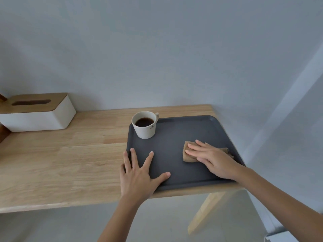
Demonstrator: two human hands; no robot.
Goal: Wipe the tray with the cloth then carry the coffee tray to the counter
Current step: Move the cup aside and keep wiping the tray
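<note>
Dark grey tray (176, 137) at right end of wooden tabletop (70, 159), near edge flush with tabletop edge. Right hand (212, 158) flat, pressing tan cloth (188, 155) on tray's right half. Left hand (138, 173) splayed open on near-left corner. Coffee cup (146, 125) far-left on tray; logo unreadable. Tissue box (37, 112) far left.
</note>
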